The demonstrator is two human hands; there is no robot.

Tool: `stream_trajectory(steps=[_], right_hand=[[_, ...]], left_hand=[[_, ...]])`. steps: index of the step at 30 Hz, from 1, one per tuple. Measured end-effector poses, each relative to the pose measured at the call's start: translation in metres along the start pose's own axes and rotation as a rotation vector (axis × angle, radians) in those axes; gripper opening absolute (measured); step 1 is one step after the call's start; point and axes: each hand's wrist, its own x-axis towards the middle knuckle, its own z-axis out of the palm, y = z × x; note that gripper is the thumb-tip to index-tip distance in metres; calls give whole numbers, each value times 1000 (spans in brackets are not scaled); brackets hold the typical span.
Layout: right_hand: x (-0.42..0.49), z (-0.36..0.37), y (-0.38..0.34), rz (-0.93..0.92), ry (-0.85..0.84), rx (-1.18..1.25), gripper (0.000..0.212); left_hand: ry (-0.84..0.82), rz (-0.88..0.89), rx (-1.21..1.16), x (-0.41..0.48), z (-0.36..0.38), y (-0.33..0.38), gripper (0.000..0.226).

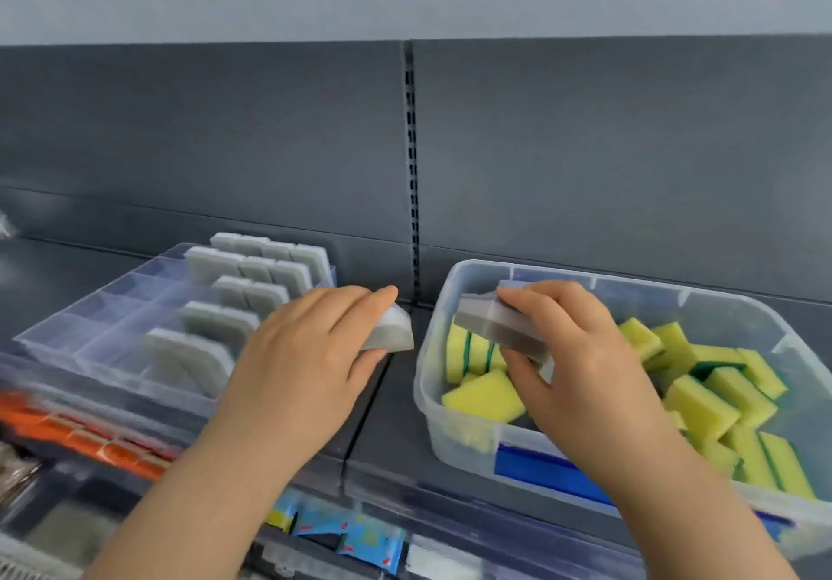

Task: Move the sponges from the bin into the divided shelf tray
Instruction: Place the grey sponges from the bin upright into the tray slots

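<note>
Over the bin (454,437), grey sponge (495,326) crosswise.

One wide-angle camera, worn on the head, looked forward and down over the shelf (405,408) toward its dark back panel (608,152). It sat close: the left hand (301,354) and right hand (590,368) filled the middle, with the divided tray (67,332) at lower left and the bin (743,309) at lower right.

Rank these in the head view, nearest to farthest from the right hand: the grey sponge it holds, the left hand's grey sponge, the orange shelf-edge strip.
1. Grey rectangular foam sponge, pinched by the right hand over the clear plastic bin.
2. Second grey foam sponge, in the left hand, left across the gap.
3. Orange shelf-edge strip, far left, lower down.
</note>
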Motion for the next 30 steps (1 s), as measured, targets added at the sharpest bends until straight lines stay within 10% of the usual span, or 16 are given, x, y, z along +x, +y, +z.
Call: stream_trajectory(steps=[12, 30], right_hand=[[1, 121, -215, -157, -155, 101, 49], [178, 275, -241, 151, -151, 306, 43]], left_hand=[[-91, -124, 139, -160, -117, -162, 53], [-33, -280, -51, -119, -35, -367, 57]])
